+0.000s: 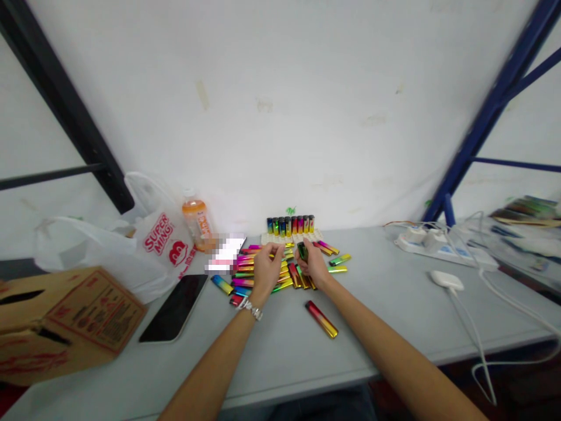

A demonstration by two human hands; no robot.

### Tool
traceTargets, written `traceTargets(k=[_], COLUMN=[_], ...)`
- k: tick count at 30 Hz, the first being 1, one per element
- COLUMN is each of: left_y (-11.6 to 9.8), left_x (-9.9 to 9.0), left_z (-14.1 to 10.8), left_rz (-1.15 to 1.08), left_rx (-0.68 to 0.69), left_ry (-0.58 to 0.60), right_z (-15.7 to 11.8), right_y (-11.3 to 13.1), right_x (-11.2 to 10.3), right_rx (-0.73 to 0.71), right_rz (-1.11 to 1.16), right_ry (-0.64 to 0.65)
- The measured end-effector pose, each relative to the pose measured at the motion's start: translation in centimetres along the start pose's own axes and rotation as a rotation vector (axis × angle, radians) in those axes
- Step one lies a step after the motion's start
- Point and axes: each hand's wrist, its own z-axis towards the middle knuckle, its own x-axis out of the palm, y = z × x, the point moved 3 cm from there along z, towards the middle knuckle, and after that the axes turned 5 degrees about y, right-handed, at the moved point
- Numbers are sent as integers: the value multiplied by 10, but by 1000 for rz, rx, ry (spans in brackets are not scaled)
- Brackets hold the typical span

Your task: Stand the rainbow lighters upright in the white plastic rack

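Note:
My left hand is over the pile of shiny coloured lighters, its thumb and fingertips pressed together; whatever they pinch is too small to make out. To its right, my right hand grips a dark green lighter. Several lighters lie between and around the hands, among them a blue and yellow one at the left. One red and gold lighter lies apart, nearer the front edge. Behind the hands, a row of upright lighters stands at the wall, by a pale textured strip.
At left are a cardboard box, a black phone, a white plastic bag, an orange bottle and a bright screen. A power strip and a white charger with cables lie at right on the grey table.

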Motion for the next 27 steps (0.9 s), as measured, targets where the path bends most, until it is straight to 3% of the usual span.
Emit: traceTargets(k=[6,11,15,19,27], left_y=[-6,-9,-6,-3,-3], left_x=[7,17,21,20,19], left_z=[-8,-12,-14,-16,-18], left_rz=[95,169,191,224,251], left_rx=[39,120,152,145,132], left_ry=[107,217,265,272,309], right_z=[9,35,66,90,109], right_y=[11,16,17,28,41], right_x=[-17,-40,-51,-55,-52], right_rx=[-131,-218,-291,-400,-547], right_rz=[-6,-165,-324,-635,-930], right_ry=[-75,-183,-138,-123,-15])
